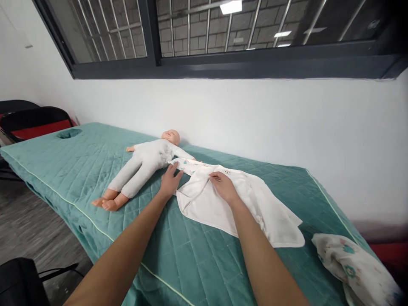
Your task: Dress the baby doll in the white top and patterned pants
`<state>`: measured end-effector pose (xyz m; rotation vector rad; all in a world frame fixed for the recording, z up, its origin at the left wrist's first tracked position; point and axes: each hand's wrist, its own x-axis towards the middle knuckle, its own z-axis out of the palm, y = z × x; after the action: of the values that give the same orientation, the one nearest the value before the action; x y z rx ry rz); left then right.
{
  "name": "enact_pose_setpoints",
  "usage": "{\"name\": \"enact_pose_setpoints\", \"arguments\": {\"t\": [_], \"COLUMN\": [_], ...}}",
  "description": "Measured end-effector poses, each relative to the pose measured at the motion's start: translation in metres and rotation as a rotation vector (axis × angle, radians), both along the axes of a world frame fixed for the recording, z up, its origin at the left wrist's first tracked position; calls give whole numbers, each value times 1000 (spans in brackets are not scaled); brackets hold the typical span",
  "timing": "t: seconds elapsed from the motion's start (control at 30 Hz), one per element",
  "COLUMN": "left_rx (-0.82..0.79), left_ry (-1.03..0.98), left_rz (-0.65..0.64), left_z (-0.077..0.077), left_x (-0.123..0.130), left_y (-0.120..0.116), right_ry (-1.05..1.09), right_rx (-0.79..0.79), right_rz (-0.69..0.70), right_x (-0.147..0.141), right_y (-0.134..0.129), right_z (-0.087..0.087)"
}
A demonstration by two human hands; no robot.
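Observation:
A baby doll (149,155) in a white bodysuit lies on its back on the green quilted bed cover, with its head toward the wall. Beside it, a white baby shirt (204,204) is spread out, inside showing, with a patterned sleeve (188,165) reaching to the doll's arm. At the end of that sleeve, my left hand (170,182) holds the cloth between thumb and fingers, close to the doll's side. My right hand (224,187) has its fingers curled on the shirt near the neck label (227,172); its fingertips are partly hidden.
A bunched white patterned cloth (353,263) lies at the bed's near right corner. The green bed cover (102,170) has a face hole (69,133) at the far left. Black and red chairs (38,123) stand beyond. Behind are a white wall and a barred window (216,68).

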<state>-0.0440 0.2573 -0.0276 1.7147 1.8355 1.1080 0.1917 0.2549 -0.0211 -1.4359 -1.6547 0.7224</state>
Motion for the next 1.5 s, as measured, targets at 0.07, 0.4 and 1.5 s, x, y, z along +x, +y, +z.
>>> {"name": "enact_pose_setpoints", "arguments": {"t": [0.07,0.4,1.5], "left_rx": [58,315,139], "left_ry": [-28,-81,65], "left_rz": [-10,148,209], "left_z": [-3,-21,-9], "left_x": [-3,-12,-12], "left_y": [7,15,5], "right_ry": [-24,-353,153], "right_rx": [9,78,-183], "right_rz": [3,20,220], "right_x": [0,3,175], "right_y": [0,-19,-101], "right_z": [0,12,71]}}
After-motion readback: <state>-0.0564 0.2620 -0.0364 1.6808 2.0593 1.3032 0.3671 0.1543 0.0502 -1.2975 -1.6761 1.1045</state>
